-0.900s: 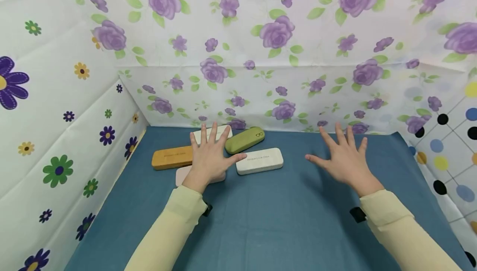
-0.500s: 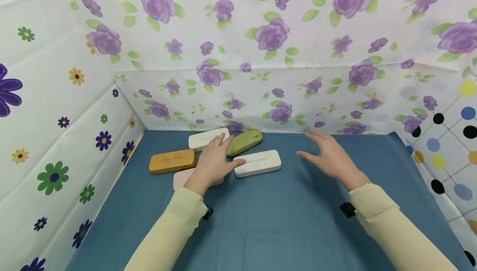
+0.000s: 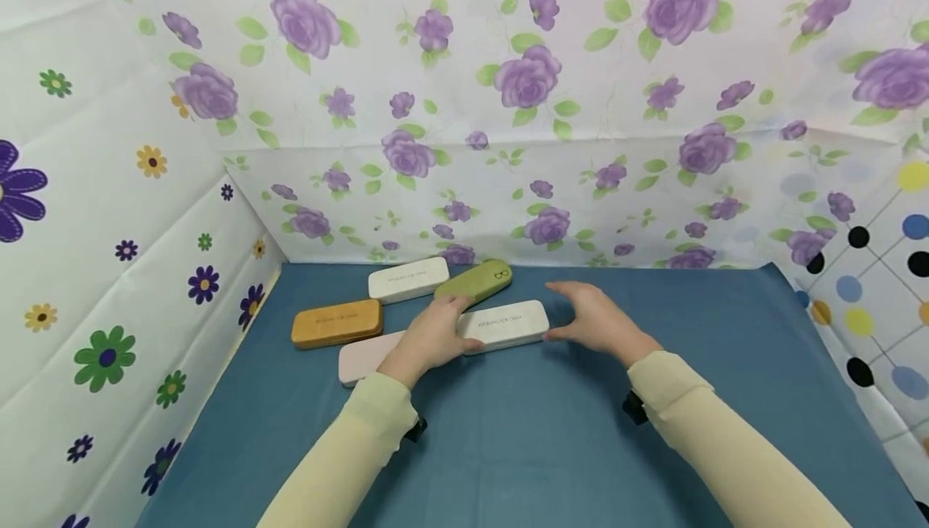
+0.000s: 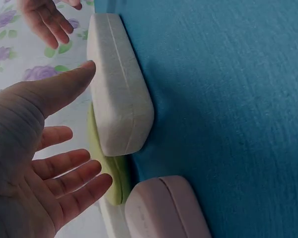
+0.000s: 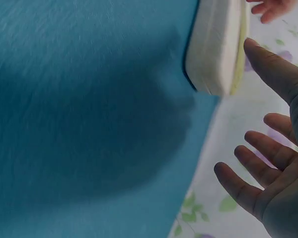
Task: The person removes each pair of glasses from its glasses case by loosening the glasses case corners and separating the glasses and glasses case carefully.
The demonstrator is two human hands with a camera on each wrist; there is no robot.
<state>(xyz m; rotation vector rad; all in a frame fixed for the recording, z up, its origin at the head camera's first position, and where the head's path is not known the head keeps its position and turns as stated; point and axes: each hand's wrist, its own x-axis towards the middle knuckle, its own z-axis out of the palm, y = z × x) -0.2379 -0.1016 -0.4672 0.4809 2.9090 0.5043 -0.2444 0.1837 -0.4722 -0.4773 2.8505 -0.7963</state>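
From here, the left hand (image 3: 430,338) and right hand (image 3: 598,320), both wide with fingers apart, flank the nearer white case (image 3: 506,325); a green case (image 3: 482,280) lies just beyond the left hand, a pink case (image 3: 364,357) on its left.

Head view bright, evenly lit; wrist views dimmer, soft shadows on blue cloth (image 5: 64,39).

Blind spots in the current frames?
Head: pink case, right end hidden behind the left hand.
Head: orange case, lettering too small to read surely.
Left wrist: pink case, cut off by bottom edge.
Right wrist: front white case, cut off by top edge.
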